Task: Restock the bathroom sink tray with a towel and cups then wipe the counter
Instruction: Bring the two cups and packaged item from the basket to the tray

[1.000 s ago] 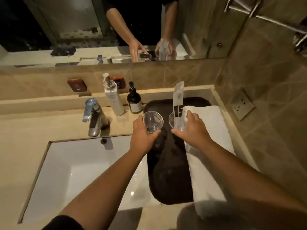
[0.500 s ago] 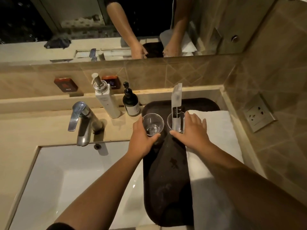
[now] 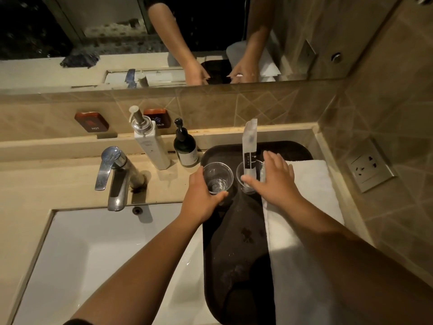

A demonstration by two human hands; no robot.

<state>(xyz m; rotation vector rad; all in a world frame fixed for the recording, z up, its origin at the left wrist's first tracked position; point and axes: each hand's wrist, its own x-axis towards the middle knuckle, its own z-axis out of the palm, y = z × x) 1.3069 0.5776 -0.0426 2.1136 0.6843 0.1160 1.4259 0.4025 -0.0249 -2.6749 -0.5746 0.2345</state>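
Through the head camera I look down on a beige stone bathroom counter [image 3: 58,184], where a long black oval tray [image 3: 234,254] lies to the right of the white rectangular sink basin [image 3: 105,254]. A folded white towel [image 3: 311,184] lies along the tray's right side, running from its far end toward me. Two clear plastic cups stand upright side by side at the tray's far end. My left hand [image 3: 201,198] is wrapped around the empty left clear cup [image 3: 218,178], thumb at its near side and fingers around its left wall, the cup's base on the tray. My right hand [image 3: 274,181] is spread open, fingers apart, over the right clear cup [image 3: 243,181]; the thumb lies across the cup's near rim, but I cannot tell whether the palm touches it. A tall slim white-and-black sachet [image 3: 249,146] stands in that cup, leaning toward the back wall. The two hands are near each other, not touching, one at each cup. Just left of the tray, against the low ledge, stand a small dark pump bottle [image 3: 186,146] and a taller white pump dispenser [image 3: 150,141]. A chrome lever tap [image 3: 117,177] sits behind the basin. A silver wall socket [image 3: 370,167] is set in the tiled wall at the right.
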